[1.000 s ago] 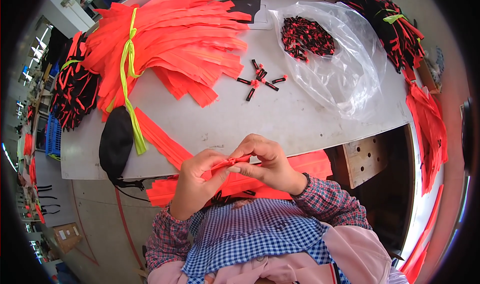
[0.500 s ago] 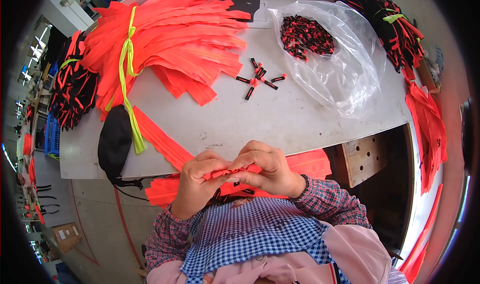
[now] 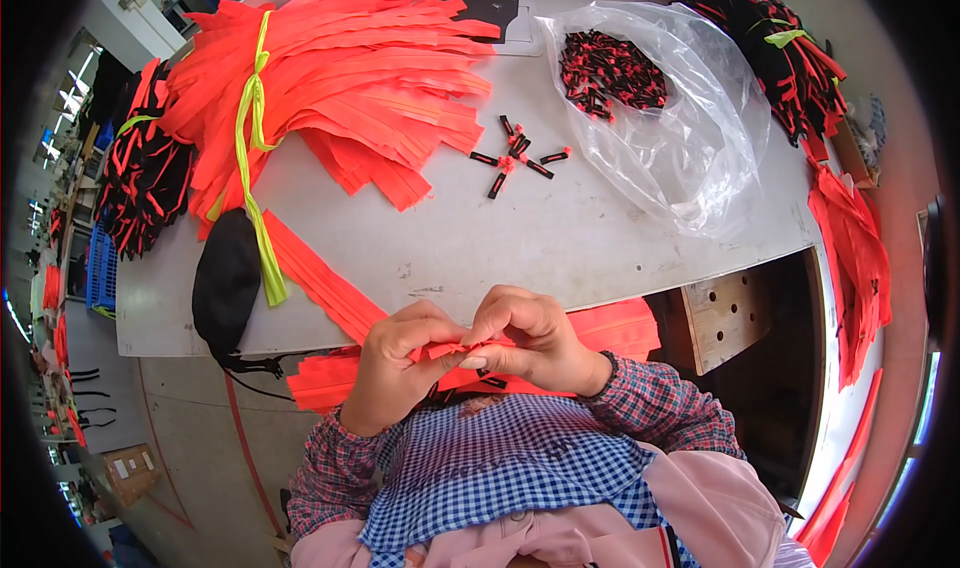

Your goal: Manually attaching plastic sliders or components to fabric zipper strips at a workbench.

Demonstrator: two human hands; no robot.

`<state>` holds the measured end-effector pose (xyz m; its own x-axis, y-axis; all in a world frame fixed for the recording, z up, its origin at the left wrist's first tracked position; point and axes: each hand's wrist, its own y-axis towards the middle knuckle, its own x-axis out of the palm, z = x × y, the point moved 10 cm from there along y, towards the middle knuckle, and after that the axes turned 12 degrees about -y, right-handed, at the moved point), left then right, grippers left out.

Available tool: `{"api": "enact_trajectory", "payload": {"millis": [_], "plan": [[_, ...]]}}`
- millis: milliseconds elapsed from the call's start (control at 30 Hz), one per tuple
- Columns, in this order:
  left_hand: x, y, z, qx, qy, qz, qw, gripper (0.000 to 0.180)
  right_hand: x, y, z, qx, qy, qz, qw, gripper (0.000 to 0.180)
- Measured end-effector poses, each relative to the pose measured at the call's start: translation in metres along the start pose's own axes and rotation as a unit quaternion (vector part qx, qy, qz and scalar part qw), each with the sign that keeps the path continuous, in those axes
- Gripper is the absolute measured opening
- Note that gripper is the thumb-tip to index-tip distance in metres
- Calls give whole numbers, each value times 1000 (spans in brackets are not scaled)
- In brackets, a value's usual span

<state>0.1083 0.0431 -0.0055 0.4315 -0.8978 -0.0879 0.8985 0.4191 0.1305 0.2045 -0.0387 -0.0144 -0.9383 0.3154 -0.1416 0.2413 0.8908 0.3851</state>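
Observation:
Over the table's near edge, my left hand (image 3: 402,360) and my right hand (image 3: 535,344) meet, thumbs and fingertips pinched together. Between them is the end of an orange-red zipper strip (image 3: 447,350); whether a small part is also pinched there is hidden by the fingers. More orange-red strips (image 3: 615,330) lie across my lap beneath both hands, with small black pieces among them. One long strip (image 3: 325,288) runs from the table's left side down toward my left hand. Farther up the table, several black zipper pulls (image 3: 517,153) with red ends lie loose.
A big bundle of orange-red strips (image 3: 350,88), tied with a yellow band (image 3: 254,118), fills the table's (image 3: 470,258) back left. A black pouch (image 3: 226,278) hangs at the left edge. A clear plastic bag (image 3: 710,168) holds piled pulls (image 3: 612,73). Black-and-red bundles (image 3: 150,178) stand at both sides.
My right thumb and fingertips have shifted slightly along the strip's pinched end, and my left hand keeps its pinch. The things on the table lie as before.

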Motion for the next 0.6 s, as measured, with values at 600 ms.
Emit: {"api": "enact_trajectory", "payload": {"millis": [600], "plan": [[8, 2, -5, -25, -34, -10, 999, 18, 3, -5, 6, 9, 3, -16, 1000, 19]]}}
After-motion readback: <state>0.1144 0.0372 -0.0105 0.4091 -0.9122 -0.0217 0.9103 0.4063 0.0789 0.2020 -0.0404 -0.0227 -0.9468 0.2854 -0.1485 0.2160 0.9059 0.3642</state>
